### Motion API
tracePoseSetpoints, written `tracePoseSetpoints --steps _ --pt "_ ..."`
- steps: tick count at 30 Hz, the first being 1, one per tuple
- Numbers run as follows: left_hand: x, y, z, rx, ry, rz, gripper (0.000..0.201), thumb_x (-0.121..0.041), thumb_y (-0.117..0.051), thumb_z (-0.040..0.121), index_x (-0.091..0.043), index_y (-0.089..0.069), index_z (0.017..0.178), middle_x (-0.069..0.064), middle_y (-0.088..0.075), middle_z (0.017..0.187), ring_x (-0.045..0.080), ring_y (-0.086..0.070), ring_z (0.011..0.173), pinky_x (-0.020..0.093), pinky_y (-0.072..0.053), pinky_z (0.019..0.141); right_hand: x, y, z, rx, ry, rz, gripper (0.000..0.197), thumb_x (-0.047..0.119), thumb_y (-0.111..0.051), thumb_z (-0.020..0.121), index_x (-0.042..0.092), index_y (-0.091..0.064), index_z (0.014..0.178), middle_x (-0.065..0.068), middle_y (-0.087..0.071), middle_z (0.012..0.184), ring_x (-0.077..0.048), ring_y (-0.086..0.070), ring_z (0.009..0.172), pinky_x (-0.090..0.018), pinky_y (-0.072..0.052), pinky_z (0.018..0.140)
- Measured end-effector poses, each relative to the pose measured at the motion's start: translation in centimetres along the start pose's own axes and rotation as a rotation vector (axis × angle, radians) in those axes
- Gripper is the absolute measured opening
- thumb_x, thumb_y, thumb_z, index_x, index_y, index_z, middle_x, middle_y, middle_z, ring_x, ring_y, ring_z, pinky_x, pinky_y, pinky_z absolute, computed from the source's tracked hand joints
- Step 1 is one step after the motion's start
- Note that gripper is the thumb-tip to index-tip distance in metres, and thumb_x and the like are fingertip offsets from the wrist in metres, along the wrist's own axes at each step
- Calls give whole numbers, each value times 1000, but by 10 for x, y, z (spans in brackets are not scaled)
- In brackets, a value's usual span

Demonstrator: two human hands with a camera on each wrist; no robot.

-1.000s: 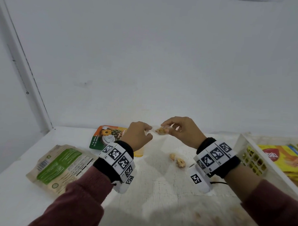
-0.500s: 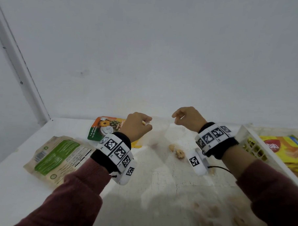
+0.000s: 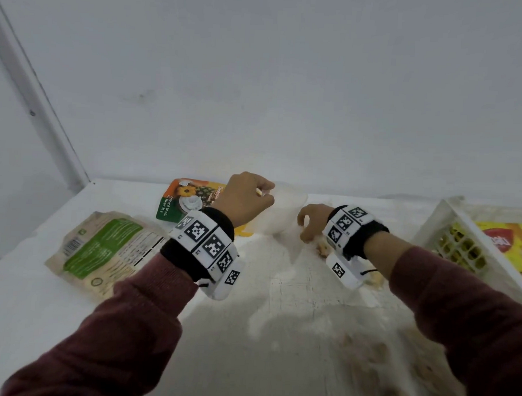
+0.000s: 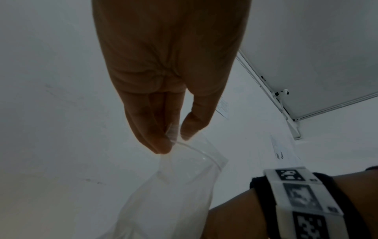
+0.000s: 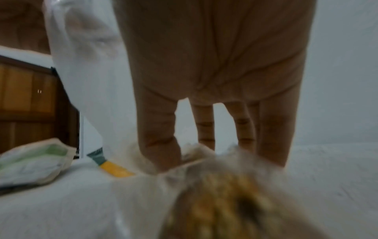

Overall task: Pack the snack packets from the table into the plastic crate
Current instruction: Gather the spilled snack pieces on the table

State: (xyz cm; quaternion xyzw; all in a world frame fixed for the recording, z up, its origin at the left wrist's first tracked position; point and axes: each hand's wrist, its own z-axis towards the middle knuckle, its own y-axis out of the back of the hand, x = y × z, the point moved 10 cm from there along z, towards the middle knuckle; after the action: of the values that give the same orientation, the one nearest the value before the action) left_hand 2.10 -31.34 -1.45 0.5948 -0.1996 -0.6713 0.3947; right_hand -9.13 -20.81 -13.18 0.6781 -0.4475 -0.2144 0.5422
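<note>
My left hand (image 3: 264, 192) is raised over the back of the table and pinches the top edge of a clear plastic bag (image 3: 282, 218), which hangs down from it; the left wrist view shows the left hand (image 4: 174, 139) pinching the bag's (image 4: 184, 186) rim. My right hand (image 3: 307, 228) is low beside the bag, its fingers (image 5: 159, 145) reaching down to the table by a loose snack piece (image 3: 322, 247). Another blurred piece (image 5: 225, 202) fills the front of the right wrist view. The white plastic crate (image 3: 450, 225) at the right holds a yellow packet (image 3: 509, 241).
A beige and green packet (image 3: 102, 247) lies flat at the left of the white table (image 3: 279, 303). An orange packet (image 3: 188, 197) lies behind my left wrist. More pale snack pieces (image 3: 372, 280) lie near my right wrist and, blurred, at the front right.
My right hand has left the bag's mouth and dropped to the table beside the loose pieces. My left hand has kept hold of the clear bag.
</note>
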Motion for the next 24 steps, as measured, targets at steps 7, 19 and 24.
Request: tracePoseSetpoints --steps 7,19,24 --pt "-2 -3 3 11 -1 -4 33 -11 -54 87 -7 -62 119 6 -62 121 19 -61 100 26 -47 87 -3 60 -20 -232 125 540 21 -7 -51 80 14 -51 75 -4 -53 79 -21 -53 72 -23 -49 59" --pt "-7 -4 -4 17 9 -39 31 -10 -55 86 -7 -64 115 7 -66 109 18 -60 91 33 -49 93 -27 -9 -26 111 -58 -136 49 24 -67 83 4 -55 125 -11 -54 130 -26 -53 118 -31 -44 97" --pt "-8 -1 -6 -9 -2 -102 25 -9 -55 87 -8 -68 108 5 -67 90 6 -59 62 8 -46 65 -21 -8 -24 77 -15 -79 48 16 -71 80 0 -55 123 -12 -56 127 -26 -54 115 -30 -45 93"
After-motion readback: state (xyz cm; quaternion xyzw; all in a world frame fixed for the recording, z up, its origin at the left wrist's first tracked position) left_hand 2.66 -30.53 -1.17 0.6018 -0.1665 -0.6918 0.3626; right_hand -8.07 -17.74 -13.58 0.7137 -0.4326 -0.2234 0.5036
